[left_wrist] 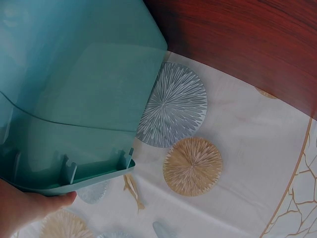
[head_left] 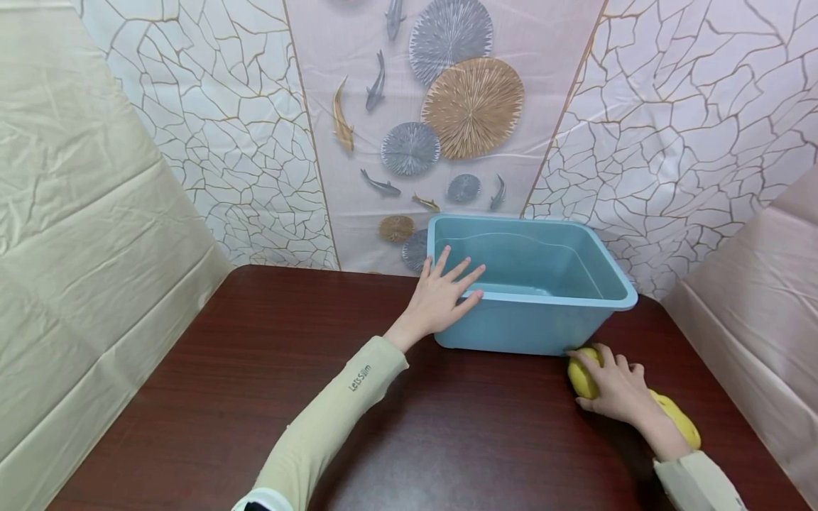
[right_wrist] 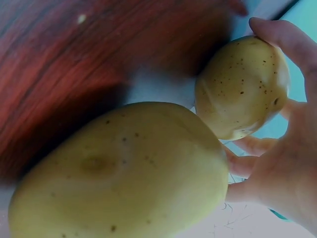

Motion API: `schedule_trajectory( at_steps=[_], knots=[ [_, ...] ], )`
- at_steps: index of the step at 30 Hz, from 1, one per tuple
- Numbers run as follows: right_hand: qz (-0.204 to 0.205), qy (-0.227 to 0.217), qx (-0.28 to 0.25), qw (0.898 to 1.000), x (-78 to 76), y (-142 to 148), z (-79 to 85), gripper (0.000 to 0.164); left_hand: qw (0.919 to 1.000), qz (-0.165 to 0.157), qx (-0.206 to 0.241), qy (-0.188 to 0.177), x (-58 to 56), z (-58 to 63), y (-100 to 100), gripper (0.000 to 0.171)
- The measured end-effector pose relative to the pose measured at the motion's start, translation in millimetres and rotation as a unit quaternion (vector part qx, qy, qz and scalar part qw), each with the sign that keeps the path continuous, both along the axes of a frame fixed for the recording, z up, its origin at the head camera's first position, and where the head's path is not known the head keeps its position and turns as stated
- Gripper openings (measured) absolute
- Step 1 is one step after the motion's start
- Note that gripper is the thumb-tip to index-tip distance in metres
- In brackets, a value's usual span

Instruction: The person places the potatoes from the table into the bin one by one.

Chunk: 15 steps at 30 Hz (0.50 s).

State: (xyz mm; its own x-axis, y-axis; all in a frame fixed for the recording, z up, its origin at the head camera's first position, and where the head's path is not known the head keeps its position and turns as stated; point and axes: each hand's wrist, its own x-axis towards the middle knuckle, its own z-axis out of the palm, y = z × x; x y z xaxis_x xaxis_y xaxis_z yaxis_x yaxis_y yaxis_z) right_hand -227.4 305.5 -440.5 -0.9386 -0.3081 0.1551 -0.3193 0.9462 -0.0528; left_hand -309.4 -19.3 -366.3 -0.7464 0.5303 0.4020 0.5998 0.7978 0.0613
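My left hand (head_left: 441,294) lies over the left front corner of a light blue plastic bin (head_left: 505,326), its fingers spread and fairly straight. In the left wrist view, one finger (left_wrist: 54,199) shows right at the bin's rim. Beside the bin's front right corner, my right hand (head_left: 616,387) grips a yellow potato (head_left: 583,372), thumb and fingers curved around it. Brown specks dot this potato (right_wrist: 242,87) in the right wrist view. A second, larger-looking potato (right_wrist: 124,173) lies near the wrist, partly covered by the forearm in the head view.
The bin stands at the back right of a dark red-brown wooden table (head_left: 486,433). Behind it hangs a patterned cloth (head_left: 255,142) with fish and round leaf shapes. Plain pale cloth (head_left: 77,234) hangs along the left side, and more (head_left: 754,319) along the right.
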Motion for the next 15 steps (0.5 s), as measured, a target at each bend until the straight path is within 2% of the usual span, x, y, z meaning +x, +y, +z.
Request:
schedule_trajectory(
  at_steps=[15],
  knots=[
    [0.005,0.013,-0.002,1.0,0.8,0.2,0.2,0.07,1.0,0.002,0.0,-0.001,0.1,0.1,0.2,0.05]
  ],
)
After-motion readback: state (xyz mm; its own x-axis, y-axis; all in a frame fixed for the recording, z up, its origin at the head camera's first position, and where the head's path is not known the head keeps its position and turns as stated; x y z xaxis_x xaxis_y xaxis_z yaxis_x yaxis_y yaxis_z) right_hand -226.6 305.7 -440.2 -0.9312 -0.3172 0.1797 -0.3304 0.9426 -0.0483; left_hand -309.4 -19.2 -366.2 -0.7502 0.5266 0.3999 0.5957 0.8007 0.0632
